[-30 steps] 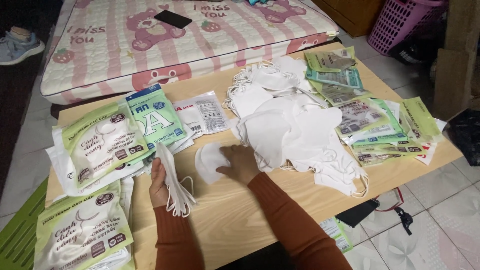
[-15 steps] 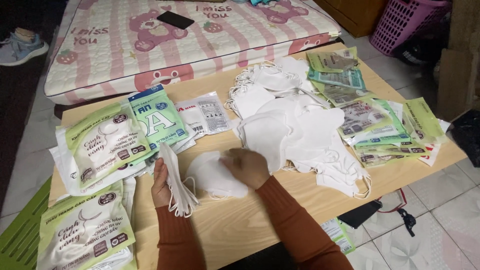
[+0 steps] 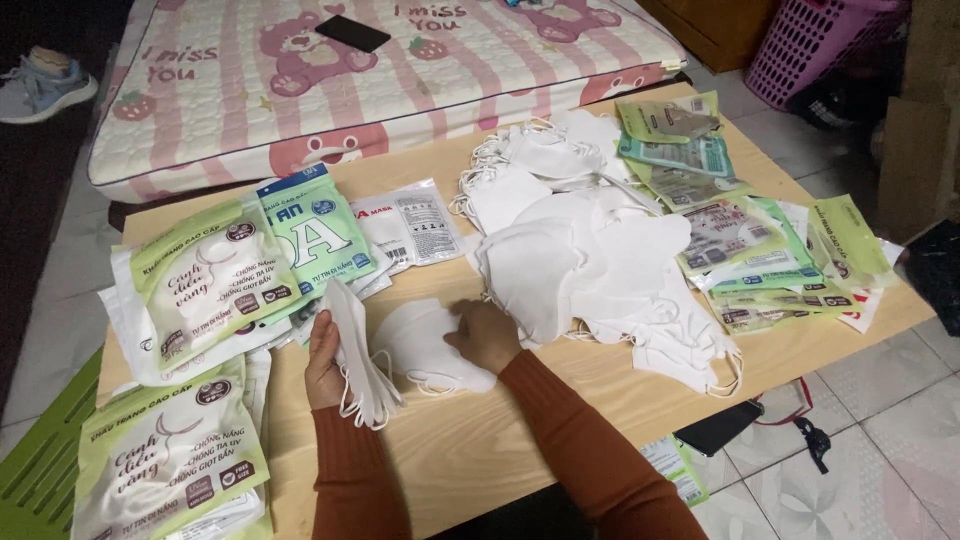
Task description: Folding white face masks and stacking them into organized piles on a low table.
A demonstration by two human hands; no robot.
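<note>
My left hand (image 3: 323,362) holds a small upright stack of white face masks (image 3: 358,350) on a low wooden table (image 3: 520,440), ear loops hanging down. My right hand (image 3: 484,335) rests on one flat white mask (image 3: 422,345) lying just right of the stack, fingers gripping its edge. A big loose pile of white masks (image 3: 590,250) lies to the right of that hand.
Green and white mask packets (image 3: 210,280) lie at the table's left, more packets (image 3: 750,250) at its right. A pink-patterned mattress (image 3: 300,90) with a black phone (image 3: 352,33) lies behind. A pink basket (image 3: 810,40) stands far right; a dark phone (image 3: 722,428) lies on the floor.
My right hand has drawn one mask from the pile leftward, toward the stack in my left hand. The left hand has stayed in place.
</note>
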